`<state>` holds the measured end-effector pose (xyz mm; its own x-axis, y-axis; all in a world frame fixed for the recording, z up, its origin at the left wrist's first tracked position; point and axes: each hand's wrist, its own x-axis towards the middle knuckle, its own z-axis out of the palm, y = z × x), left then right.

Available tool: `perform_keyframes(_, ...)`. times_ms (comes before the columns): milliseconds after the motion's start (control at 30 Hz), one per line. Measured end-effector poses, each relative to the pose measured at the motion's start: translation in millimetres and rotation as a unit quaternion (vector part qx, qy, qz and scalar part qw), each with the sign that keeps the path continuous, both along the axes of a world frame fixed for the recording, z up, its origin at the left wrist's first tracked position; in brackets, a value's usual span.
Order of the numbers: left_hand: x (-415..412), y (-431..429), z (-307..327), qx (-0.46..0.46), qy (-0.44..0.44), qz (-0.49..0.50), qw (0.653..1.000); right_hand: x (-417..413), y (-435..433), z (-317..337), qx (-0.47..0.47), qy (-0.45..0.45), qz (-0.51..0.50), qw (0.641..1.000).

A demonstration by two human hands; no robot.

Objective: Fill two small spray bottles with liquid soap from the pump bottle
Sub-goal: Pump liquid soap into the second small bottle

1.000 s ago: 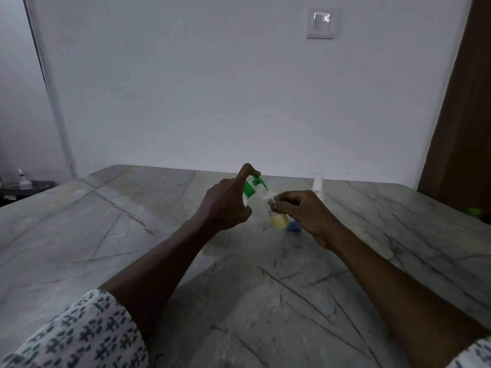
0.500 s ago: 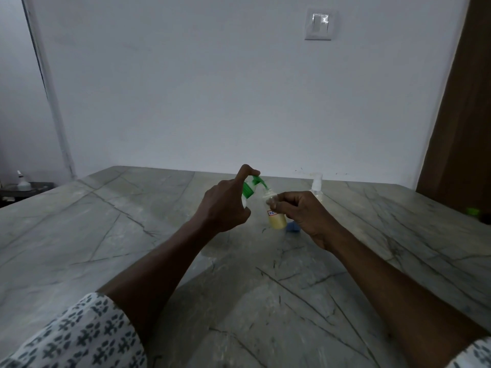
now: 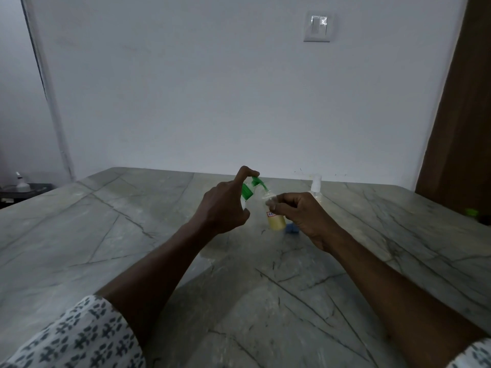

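Observation:
My left hand grips the pump bottle, white with a green collar and green pump head, tilted to the right. Its index finger lies on top of the pump head. The green spout points down at the mouth of a small clear bottle with yellowish liquid and a red-and-white label. My right hand pinches that small bottle at its neck, above the marble table. A second small spray bottle with a white cap stands upright behind my right hand, partly hidden.
A small blue object lies on the table under my right hand. A green thing sits at the far right edge. A dark side surface with a small white bottle is at the far left. A white wall runs behind the table.
Both hands and both bottles have stayed almost in place. The left index finger stays on the pump head throughout.

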<state>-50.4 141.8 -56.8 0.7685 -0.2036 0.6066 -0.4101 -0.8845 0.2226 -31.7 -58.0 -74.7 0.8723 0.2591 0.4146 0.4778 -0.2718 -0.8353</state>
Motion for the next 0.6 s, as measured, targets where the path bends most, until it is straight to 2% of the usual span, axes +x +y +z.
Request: perform_keyframes(600, -2.5, -1.4, 0.6, 0.011, -0.006, 0.01, 1.0, -1.6, 1.0, -0.2, -0.01, -0.001, -0.005, 1.0)
